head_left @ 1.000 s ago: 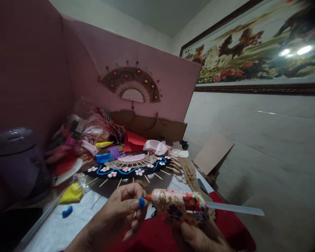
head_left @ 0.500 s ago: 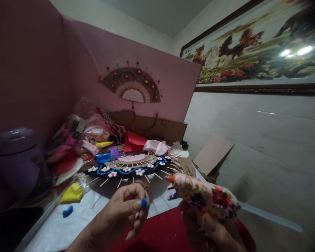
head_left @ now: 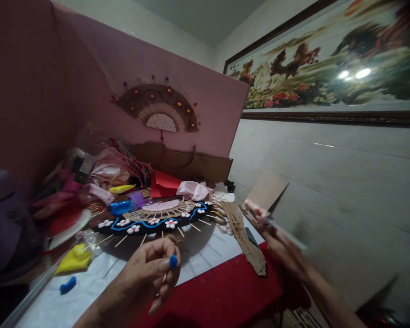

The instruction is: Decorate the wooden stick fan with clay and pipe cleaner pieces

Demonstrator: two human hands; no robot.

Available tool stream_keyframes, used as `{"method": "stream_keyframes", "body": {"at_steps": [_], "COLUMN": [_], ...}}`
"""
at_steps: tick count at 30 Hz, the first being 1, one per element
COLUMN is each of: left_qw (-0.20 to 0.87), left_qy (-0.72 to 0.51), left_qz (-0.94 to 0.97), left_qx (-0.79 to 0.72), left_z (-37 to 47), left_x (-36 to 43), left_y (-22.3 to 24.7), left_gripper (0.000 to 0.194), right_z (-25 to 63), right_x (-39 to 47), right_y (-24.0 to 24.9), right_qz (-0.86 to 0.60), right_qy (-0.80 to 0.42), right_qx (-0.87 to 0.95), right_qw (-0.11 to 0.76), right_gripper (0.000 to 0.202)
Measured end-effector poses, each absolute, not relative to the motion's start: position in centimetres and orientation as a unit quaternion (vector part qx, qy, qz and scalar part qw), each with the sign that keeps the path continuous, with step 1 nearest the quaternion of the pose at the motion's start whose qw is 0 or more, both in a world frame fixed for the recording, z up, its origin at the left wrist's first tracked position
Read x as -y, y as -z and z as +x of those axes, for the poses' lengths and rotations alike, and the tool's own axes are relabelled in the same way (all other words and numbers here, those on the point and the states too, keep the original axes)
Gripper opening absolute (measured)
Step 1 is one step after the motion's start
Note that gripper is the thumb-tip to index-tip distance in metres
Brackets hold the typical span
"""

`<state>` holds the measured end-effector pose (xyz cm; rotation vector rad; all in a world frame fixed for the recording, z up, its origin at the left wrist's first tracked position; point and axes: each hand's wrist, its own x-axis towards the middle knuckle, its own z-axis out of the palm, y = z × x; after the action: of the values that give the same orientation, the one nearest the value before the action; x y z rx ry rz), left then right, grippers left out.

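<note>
Swung rightward since the earlier frame, the glue gun (head_left: 259,213) is gripped in my right hand (head_left: 282,246); my left hand (head_left: 157,269) pinches the blue clay piece (head_left: 173,261) before the black fan (head_left: 153,225).

L hand (head_left: 153,271) bare, nails (head_left: 164,264) longish; R hand (head_left: 282,246) bare, blurred; forearms (head_left: 100,305) bare where vis.

The left hand (head_left: 157,271) is raised in the lower middle — its thumb and index finger are pinched together, the other fingers curl below. The right hand (head_left: 276,237) is extended far to the right, blurred, with fingers closed in a grip — its forearm comes from the lower right corner.
</note>
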<state>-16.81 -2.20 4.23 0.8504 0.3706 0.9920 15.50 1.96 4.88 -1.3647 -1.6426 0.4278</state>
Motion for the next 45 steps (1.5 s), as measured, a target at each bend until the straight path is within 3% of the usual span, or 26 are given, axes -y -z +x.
{"method": "stream_keyframes", "body": {"at_steps": [2, 5, 14, 16, 19, 24, 27, 33, 45], "left_qw": [0.77, 0.768, 0.762, 0.759, 0.741, 0.643, 0.533, 0.263, 0.127], "left_qy": [-0.465, -0.467, -0.458, -0.454, -0.471, -0.527, -0.601, -0.73, -0.651], "left_qz": [0.398, 0.403, 0.421, 0.431, 0.45, 0.499, 0.489, 0.352, 0.329], "left_qx": [-0.178, -0.175, -0.177, -0.176, -0.164, -0.243, -0.34, -0.523, -0.673], "left_z": [-16.9, -16.9, -17.2, -17.2, -17.4, -20.4, -23.7, -29.5, -31.0], "left_x": [2.2, 2.2, 2.2, 2.3, 2.9, 4.6, 5.4, 4.2, -1.0], "left_y": [-4.4, -4.5, -4.6, -4.8, -4.8, -5.5, -6.0, -5.0, -3.1], "left_gripper": [0.018, 0.018, 0.015, 0.015, 0.013, 0.013, 0.013, 0.022, 0.016], "right_z": [16.8, 17.8, 18.4, 17.4, 14.0, 4.6, -0.9, -8.7, -18.3], "right_x": [-2.6, -3.2, -3.3, -2.8, -1.6, 1.3, 1.9, -0.4, -7.5], "right_y": [-2.9, -0.3, -0.4, -1.6, -3.9, -7.2, -8.0, -7.4, -10.7], "right_qz": [-0.587, -0.604, -0.607, -0.607, -0.557, -0.369, -0.32, -0.312, -0.254], "right_qy": [-0.066, 0.066, 0.06, 0.097, 0.155, 0.085, 0.05, 0.079, 0.031], "right_qx": [0.744, 0.777, 0.791, 0.787, 0.801, 0.866, 0.878, 0.914, 0.966], "right_qw": [0.313, 0.165, 0.04, 0.048, 0.153, 0.328, 0.354, 0.246, 0.031], "right_gripper": [0.025, 0.03, 0.036, 0.033, 0.032, 0.022, 0.016, 0.017, 0.024]}}
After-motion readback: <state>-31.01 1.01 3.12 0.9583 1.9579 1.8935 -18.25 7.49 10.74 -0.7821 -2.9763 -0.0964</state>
